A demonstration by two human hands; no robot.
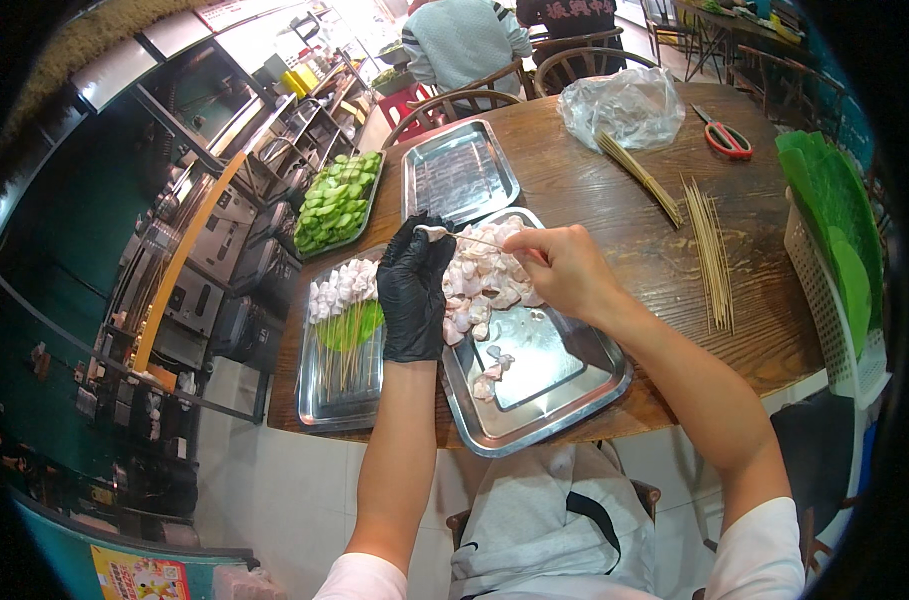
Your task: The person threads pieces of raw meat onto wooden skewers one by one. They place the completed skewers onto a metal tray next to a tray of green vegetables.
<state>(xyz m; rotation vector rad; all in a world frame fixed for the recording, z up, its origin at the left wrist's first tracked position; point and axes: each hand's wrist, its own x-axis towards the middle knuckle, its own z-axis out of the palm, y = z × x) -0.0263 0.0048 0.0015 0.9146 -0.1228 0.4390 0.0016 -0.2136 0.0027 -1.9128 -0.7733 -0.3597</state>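
Note:
My left hand point(418, 289), in a black glove, grips a pale piece of raw meat point(433, 233) at the fingertips. Bare, my right hand point(563, 266) pinches a thin wooden skewer point(478, 240) whose far end meets that piece. Both hands are above a metal tray point(537, 431) with a heap of pale raw meat pieces point(492, 270) in its far half. A few small scraps point(492, 375) lie nearer me in it. Left of my gloved hand, another metal tray point(327, 416) holds a row of filled skewers point(345, 289) on a green leaf-like sheet point(357, 324).
Beyond are a bare metal tray point(458, 169) and a tray of sliced green vegetable point(338, 196). On the wooden table point(604, 367) lie loose skewers point(708, 259), a skewer bundle point(642, 180), a plastic bag point(621, 109) and red-handled scissors point(727, 139). A white basket point(829, 307) stands right; people point(462, 52) sit beyond.

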